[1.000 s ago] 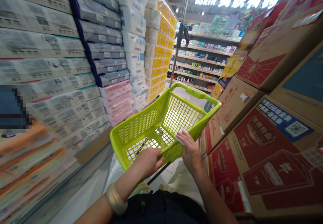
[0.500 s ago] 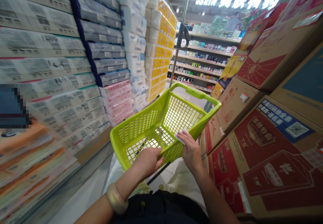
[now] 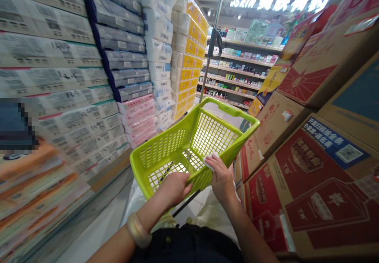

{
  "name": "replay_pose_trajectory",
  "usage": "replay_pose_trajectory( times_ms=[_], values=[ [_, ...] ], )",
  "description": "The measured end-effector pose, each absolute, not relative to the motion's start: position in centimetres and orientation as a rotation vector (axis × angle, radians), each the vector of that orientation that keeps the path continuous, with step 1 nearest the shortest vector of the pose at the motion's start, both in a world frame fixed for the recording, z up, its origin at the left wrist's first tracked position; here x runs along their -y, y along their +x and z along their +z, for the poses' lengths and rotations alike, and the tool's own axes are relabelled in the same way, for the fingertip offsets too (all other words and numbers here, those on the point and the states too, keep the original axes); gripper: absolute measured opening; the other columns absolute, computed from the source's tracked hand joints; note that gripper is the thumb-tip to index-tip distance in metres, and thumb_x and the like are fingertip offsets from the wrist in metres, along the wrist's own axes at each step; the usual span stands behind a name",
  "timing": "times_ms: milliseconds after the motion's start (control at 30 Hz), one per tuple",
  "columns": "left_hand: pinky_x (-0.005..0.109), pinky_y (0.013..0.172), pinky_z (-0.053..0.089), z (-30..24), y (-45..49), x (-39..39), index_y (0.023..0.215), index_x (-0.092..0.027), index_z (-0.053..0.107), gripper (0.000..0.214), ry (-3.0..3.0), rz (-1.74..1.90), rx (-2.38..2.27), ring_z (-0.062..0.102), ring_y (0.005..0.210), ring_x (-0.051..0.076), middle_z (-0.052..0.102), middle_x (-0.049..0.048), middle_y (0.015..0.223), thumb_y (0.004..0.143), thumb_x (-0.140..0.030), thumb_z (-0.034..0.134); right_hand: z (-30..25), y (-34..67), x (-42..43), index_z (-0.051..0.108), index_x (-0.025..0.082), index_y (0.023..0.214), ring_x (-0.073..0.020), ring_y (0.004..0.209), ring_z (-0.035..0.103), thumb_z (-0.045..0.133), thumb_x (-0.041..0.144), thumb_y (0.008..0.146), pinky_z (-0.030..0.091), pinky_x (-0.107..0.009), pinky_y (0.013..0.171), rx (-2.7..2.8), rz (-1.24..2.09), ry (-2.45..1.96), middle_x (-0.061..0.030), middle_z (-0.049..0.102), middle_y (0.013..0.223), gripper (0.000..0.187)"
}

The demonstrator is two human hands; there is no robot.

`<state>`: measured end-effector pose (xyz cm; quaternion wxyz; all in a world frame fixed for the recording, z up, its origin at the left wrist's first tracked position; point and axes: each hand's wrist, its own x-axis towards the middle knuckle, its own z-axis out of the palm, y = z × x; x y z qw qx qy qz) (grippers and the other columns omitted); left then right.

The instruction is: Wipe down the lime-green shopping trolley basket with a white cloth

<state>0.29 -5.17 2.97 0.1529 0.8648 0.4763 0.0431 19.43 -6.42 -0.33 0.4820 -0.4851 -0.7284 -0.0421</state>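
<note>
A lime-green plastic shopping basket (image 3: 161, 146) with grid-like walls sits tilted in front of me. My left hand (image 3: 174, 190) is closed around its near rim, the thumb over the edge. Farther right along that same rim, my right hand (image 3: 219, 176) presses a white cloth or tissue (image 3: 208, 163) against the basket. The cloth is mostly hidden under the fingers, so I cannot tell which it is. Through the basket's open top its bottom grid shows.
Stacked tissue packs (image 3: 189, 57) and other wrapped paper packs (image 3: 68, 73) line the left. Cardboard cartons (image 3: 319, 176) are piled close on the right. Ahead stand a metal pole (image 3: 206, 71) with a black handle and shelves of small goods (image 3: 237, 63).
My right hand has slid slightly to the left along the basket rim with the white cloth. My left hand keeps its grip, and the basket has hardly moved.
</note>
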Motion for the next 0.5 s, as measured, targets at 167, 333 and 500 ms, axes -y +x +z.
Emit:
replay_pose_trajectory(
  times_ms=[167, 333, 500],
  values=[
    [0.032, 0.079, 0.048, 2.8, 0.2, 4.7, 0.095, -0.019, 0.066, 0.018, 2.487, 0.146, -1.377, 0.068, 0.091, 0.026, 0.074, 0.0096, 0.095, 0.087, -0.029, 0.053, -1.0, 16.8, 7.5, 0.068, 0.024, 0.119, -0.0213, 0.123, 0.06, 0.041, 0.003, 0.085, 0.047, -0.047, 0.11, 1.885, -0.065, -1.089, -0.0053, 0.071, 0.119, 0.048],
    [0.03, 0.077, 0.048, 3.0, -0.1, 4.3, 0.089, -0.02, 0.067, 0.018, 2.507, 0.132, -1.334, 0.068, 0.086, 0.023, 0.073, 0.0066, 0.087, 0.088, -0.027, 0.05, -0.3, 18.7, 6.2, 0.07, 0.022, 0.115, -0.0218, 0.12, 0.063, 0.039, 0.001, 0.084, 0.05, -0.045, 0.106, 1.836, -0.09, -1.139, -0.0066, 0.072, 0.116, 0.049],
    [0.03, 0.076, 0.048, 2.9, -0.3, 3.7, 0.09, -0.02, 0.068, 0.018, 2.514, 0.142, -1.33, 0.067, 0.087, 0.024, 0.073, 0.0068, 0.087, 0.088, -0.027, 0.051, -0.6, 17.8, 6.2, 0.07, 0.022, 0.115, -0.0227, 0.121, 0.062, 0.04, 0.001, 0.084, 0.049, -0.047, 0.107, 1.807, -0.112, -1.141, -0.0069, 0.073, 0.116, 0.048]
  ],
)
